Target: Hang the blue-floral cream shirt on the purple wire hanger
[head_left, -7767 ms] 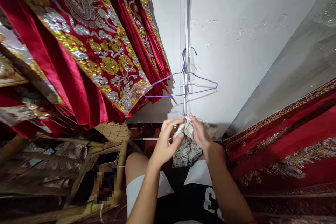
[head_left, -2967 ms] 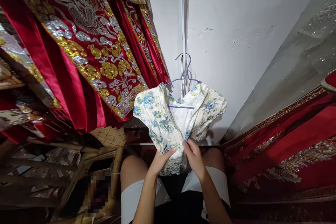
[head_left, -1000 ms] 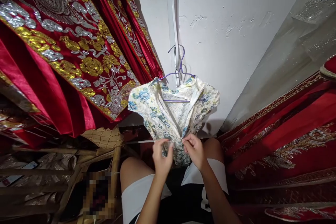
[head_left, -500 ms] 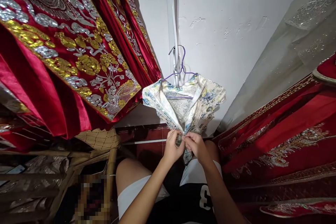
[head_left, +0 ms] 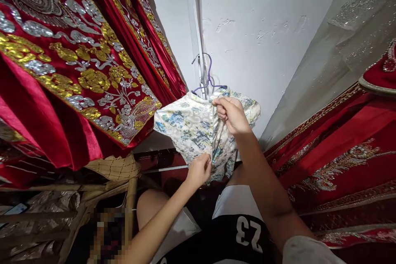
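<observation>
A white floral top (head_left: 192, 128) with blue and yellow print hangs on a purple wire hanger (head_left: 210, 74) against the wall. My right hand (head_left: 232, 111) is up near the collar, its fingers pinched on the top's front edge. Lower down, my left hand (head_left: 199, 169) pinches the same edge, which runs straight between both hands. The front is drawn closed, so the inside of the top is covered. A zip or buttons along the edge cannot be made out.
Red gowns with gold and silver embroidery (head_left: 95, 78) hang at left. More red beaded fabric (head_left: 346, 148) and sheer white cloth (head_left: 334, 49) are at right. A bamboo frame (head_left: 133, 198) stands at lower left beside a white vertical pole (head_left: 193, 12) on the wall.
My right hand has risen from the lower front to the collar. My left hand has shifted slightly left and down. The open neckline is now drawn together.
</observation>
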Demonstrator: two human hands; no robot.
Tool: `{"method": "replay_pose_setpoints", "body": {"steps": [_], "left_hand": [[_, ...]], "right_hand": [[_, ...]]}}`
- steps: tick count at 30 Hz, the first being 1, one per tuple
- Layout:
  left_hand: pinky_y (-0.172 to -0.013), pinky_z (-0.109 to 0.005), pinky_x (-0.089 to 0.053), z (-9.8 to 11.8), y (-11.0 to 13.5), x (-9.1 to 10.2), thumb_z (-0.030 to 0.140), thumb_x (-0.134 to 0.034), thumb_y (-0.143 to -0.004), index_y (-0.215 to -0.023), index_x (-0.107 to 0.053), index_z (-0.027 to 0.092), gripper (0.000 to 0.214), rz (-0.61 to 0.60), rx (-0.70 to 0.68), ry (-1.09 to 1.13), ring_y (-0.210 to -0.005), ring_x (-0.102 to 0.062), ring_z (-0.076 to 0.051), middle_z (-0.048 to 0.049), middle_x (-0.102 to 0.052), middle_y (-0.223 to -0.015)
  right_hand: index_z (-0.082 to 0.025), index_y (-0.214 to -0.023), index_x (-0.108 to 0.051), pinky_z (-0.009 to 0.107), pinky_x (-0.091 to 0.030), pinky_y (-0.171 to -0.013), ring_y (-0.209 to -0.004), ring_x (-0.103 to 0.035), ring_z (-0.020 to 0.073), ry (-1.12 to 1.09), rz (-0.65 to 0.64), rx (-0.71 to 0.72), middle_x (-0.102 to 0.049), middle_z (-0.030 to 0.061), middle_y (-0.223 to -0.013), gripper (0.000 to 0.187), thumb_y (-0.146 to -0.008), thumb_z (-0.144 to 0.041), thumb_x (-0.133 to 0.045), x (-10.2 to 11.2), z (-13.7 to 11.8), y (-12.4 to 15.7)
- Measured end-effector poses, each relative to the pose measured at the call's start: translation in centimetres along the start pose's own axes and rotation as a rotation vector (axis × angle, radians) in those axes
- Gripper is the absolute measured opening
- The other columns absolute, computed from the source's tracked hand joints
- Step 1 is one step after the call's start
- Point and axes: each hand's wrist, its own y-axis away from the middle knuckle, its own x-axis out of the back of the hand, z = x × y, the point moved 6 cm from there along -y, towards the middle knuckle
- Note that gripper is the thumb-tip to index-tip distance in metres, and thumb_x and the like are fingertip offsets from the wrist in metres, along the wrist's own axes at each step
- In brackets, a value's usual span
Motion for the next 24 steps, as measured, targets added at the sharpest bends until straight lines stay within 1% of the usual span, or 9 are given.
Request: {"method": "replay_pose_setpoints", "body": {"steps": [3,5,7,9,13,15,18,21,24], "left_hand": [[-0.063,-0.027,-0.038,0.8,-1.9,3.7,0.016,-0.055,-0.089,-0.078,-0.059,0.021,0.012,-0.051,-0.033,0.058,-0.066,-0.059,-0.017,-0.0015,-0.066,-0.076],[-0.064,-0.026,-0.041,2.1,-3.9,8.1,0.024,-0.057,-0.095,-0.084,-0.061,0.02,0.012,0.115,-0.068,0.12,-0.066,-0.059,-0.015,-0.0015,-0.067,-0.079],[-0.063,-0.025,-0.042,3.9,-5.9,12.9,0.03,-0.056,-0.099,-0.098,-0.063,0.019,0.014,0.384,-0.13,0.139,-0.062,-0.055,-0.013,-0.0005,-0.065,-0.078],[-0.064,-0.025,-0.044,6.0,-8.0,15.9,0.029,-0.056,-0.1,-0.118,-0.062,0.019,0.021,0.492,-0.229,0.098,-0.064,-0.056,-0.012,-0.0022,-0.069,-0.089],[-0.074,-0.027,-0.047,9.0,-10.9,16.8,0.024,-0.055,-0.101,-0.099,-0.065,0.017,0.013,0.393,-0.375,-0.066,-0.078,-0.061,-0.015,-0.0059,-0.07,-0.095],[-0.077,-0.028,-0.047,9.2,-11.2,16.9,0.021,-0.052,-0.101,-0.093,-0.063,0.017,0.014,0.427,-0.388,-0.086,-0.083,-0.062,-0.016,-0.006,-0.068,-0.091],[-0.08,-0.028,-0.046,6.4,-10.8,18.8,0.02,-0.054,-0.1,-0.092,-0.062,0.017,0.011,0.662,-0.283,0.067,-0.086,-0.061,-0.016,-0.0045,-0.066,-0.09],[-0.082,-0.025,-0.044,-1.1,-9.7,21.8,0.019,-0.062,-0.096,-0.088,-0.062,0.016,0.009,0.957,-0.022,0.49,-0.084,-0.057,-0.012,-0.0006,-0.062,-0.086],[-0.076,-0.023,-0.044,-7.9,-8.8,22.7,0.014,-0.042,-0.104,-0.079,-0.051,0.017,0.027,1.012,0.119,0.708,-0.067,-0.048,-0.008,0.0035,-0.052,-0.071]], "right_hand": [[-0.017,-0.073,-0.063,0.019,-0.022,-0.041,-0.042,-0.032,0.0055,0.043,-0.001,0.014,-0.041,-0.0086,-0.046,0.018,-0.079,-0.031,-0.072,-0.6,-0.1,1.2],[-0.018,-0.072,-0.062,0.019,-0.022,-0.041,-0.041,-0.032,0.0059,0.068,0.017,0.0,-0.042,-0.0086,-0.045,0.017,-0.079,-0.031,-0.072,-0.6,0.3,2.2],[-0.019,-0.071,-0.061,0.02,-0.022,-0.041,-0.042,-0.033,0.0062,0.093,0.029,0.003,-0.043,-0.0085,-0.044,0.017,-0.078,-0.03,-0.072,-0.6,0.4,2.8],[-0.019,-0.07,-0.06,0.02,-0.023,-0.042,-0.042,-0.034,0.0065,0.113,0.025,0.029,-0.041,-0.0089,-0.045,0.018,-0.077,-0.029,-0.073,-0.6,0.2,2.8],[-0.02,-0.071,-0.057,0.022,-0.022,-0.043,-0.043,-0.031,0.0068,0.175,0.039,0.089,-0.039,-0.0095,-0.047,0.023,-0.078,-0.034,-0.074,-0.2,0.9,2.0],[-0.021,-0.07,-0.054,0.023,-0.02,-0.045,-0.044,-0.03,0.0075,0.254,0.066,0.093,-0.041,-0.0084,-0.049,0.025,-0.078,-0.036,-0.072,0.3,2.4,1.7],[-0.022,-0.063,-0.05,0.025,-0.019,-0.046,-0.046,-0.031,0.009,0.398,0.054,0.064,-0.041,-0.0068,-0.05,0.026,-0.077,-0.035,-0.068,1.1,5.7,2.1],[-0.023,-0.06,-0.046,0.026,-0.019,-0.048,-0.048,-0.029,0.0094,0.415,0.026,-0.019,-0.037,-0.0072,-0.05,0.026,-0.077,-0.034,-0.064,2.0,8.6,3.4],[-0.023,-0.062,-0.047,0.026,-0.018,-0.048,-0.048,-0.026,0.009,0.331,0.011,-0.109,-0.034,-0.0084,-0.051,0.025,-0.076,-0.036,-0.063,2.3,10.2,5.5]]}}
